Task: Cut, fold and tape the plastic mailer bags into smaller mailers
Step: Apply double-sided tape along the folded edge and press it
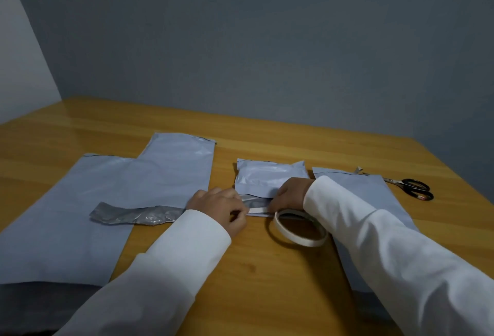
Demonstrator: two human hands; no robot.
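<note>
Both hands, left hand (217,206) and right hand (290,194), are pinched on the tape strip (258,210) at the small mailer (270,177) mid-table (267,137); taping is judged underway, pressing flat needed next

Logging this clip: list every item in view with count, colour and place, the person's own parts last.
large mailer bags: two, grey, overlapping, table's left
cut strip: one, crumpled silver-grey, on the nearer large bag
small mailer: one, grey, centre, under both hands
tape strip: one, white, along the small mailer's near edge
tape roll: one, white, lying near the right wrist
right mailer: one, grey, under the right sleeve
scissors: one pair, black handles, far right
table: one, wooden
left hand: pinching the tape strip's end
right hand: pressing on the tape strip
</note>
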